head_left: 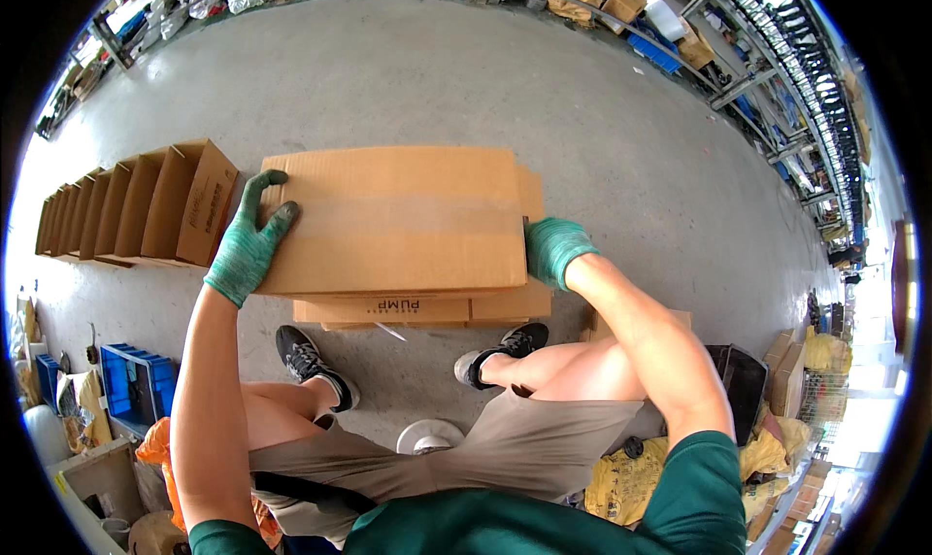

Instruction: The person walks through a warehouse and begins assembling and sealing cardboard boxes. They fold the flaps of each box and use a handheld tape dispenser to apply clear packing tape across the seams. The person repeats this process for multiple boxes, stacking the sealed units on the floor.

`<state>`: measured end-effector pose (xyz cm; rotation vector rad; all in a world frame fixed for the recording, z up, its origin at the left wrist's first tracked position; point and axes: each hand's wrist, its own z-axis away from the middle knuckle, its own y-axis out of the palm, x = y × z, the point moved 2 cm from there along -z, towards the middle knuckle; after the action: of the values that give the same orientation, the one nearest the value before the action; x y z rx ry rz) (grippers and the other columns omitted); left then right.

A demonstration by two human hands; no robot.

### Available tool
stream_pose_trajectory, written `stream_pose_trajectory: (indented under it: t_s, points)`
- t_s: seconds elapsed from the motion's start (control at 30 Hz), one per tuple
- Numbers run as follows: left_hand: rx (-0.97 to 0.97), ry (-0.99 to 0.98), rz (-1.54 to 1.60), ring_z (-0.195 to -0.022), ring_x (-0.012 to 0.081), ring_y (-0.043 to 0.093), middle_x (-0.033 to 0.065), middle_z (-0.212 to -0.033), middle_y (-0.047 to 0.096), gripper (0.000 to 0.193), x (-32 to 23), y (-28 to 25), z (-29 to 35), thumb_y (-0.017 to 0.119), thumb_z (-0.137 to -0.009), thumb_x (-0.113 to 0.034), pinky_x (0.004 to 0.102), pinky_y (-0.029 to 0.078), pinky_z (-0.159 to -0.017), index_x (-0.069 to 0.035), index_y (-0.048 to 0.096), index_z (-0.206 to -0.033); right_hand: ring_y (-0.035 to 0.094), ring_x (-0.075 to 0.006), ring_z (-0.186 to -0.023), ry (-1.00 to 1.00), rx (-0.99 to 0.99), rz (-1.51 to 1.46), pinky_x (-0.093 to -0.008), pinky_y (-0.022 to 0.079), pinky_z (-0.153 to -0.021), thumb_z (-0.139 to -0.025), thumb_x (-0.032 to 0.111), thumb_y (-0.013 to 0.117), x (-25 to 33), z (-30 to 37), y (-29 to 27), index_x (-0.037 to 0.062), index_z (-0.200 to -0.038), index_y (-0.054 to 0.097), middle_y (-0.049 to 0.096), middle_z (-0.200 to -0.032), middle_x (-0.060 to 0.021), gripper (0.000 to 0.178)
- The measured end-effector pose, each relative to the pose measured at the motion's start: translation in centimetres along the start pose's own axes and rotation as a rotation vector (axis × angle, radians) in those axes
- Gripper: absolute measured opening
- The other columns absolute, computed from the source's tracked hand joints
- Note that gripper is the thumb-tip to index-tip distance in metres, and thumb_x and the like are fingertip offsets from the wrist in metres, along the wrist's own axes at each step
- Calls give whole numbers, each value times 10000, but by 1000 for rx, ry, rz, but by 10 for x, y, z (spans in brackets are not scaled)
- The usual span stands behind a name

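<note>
A closed cardboard box [398, 201] lies in front of me, with a strip of clear tape along its top seam. It rests on more cardboard boxes [388, 310], whose edges show beneath it. My left hand [248, 239], in a green glove with a dark palm, grips the box's left edge; thumb and forefinger press on its top and the other fingers are hidden. At the right end my right hand [558, 249], gloved alike, is curled against the box's side. Its fingertips are mostly out of sight.
To the left, several open cardboard boxes [209, 205] stand in a row on the grey floor [408, 69]. A round white stool [427, 436] is between my legs. Blue crates [139, 385] stand at the lower left, yellow sacks [626, 482] at the lower right. Cluttered shelving [670, 40] lines the far side.
</note>
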<state>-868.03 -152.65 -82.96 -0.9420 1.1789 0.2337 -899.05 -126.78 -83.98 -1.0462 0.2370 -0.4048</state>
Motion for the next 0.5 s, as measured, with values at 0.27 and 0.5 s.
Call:
stream_pose_trajectory:
  t_s: [0.27,0.5]
  points:
    - [16,52,-10,-1092,242,540,169,-1170,592,349,9,-4,3,543,-1028,-253,374,424,-1025,-214,469,-1368,591,-154,-752,161,-463,-1566,-370,521,-714,-961,374,627,-9,-72,166,90,-1127,649,677,-914,-41,329]
    - [29,3,12,-1356,277,431,170,-1455,483,576,-1,-1,5,526,-1025,-243,390,294,-1164,-218,309,-1558,583,-132,-709,238,-794,-770,-391,530,-710,-944,232,612,-31,-22,-18,78,-1120,657,666,-912,-82,238]
